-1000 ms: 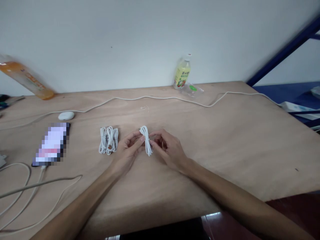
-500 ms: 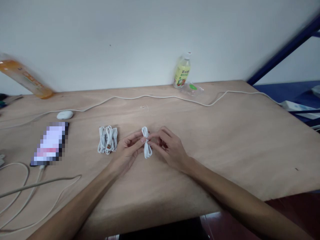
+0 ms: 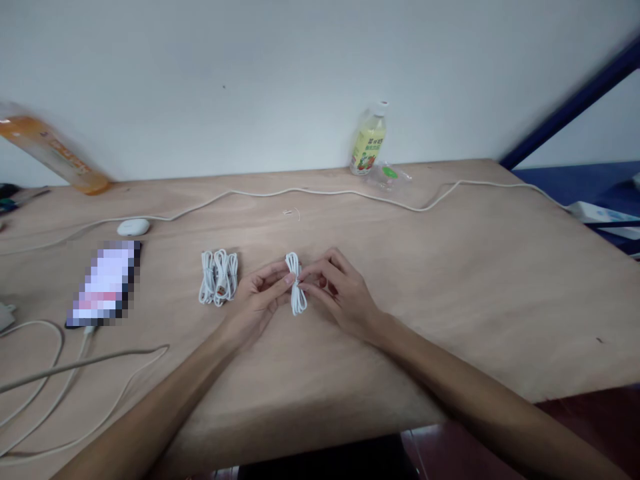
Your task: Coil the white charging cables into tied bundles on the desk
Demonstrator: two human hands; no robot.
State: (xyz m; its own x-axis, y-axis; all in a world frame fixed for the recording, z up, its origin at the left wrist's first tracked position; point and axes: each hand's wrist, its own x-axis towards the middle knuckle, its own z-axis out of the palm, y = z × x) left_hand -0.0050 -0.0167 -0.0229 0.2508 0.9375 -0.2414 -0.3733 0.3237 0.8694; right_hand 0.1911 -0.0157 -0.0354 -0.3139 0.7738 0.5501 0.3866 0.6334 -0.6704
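My left hand (image 3: 260, 299) and my right hand (image 3: 336, 291) meet over the middle of the wooden table (image 3: 450, 280). Between their fingertips they pinch a small coiled white cable (image 3: 296, 285), gathered at its waist so that loops stick out above and below. Both hands have their fingers curled around that bundle. A second bundle of coiled white cable (image 3: 219, 277) lies flat on the table just left of my left hand, untouched.
A phone (image 3: 105, 283) lies at the left with a cable plugged in. A white mouse-like object (image 3: 133, 227) sits behind it. A long white cord (image 3: 320, 194) crosses the table. A yellow drink bottle (image 3: 368, 141) stands at the wall, an orange bottle (image 3: 55, 153) leans far left.
The bundle in my hands has been drawn tighter at its middle, and the hands have closed in on it slightly. Nothing else on the table has moved.
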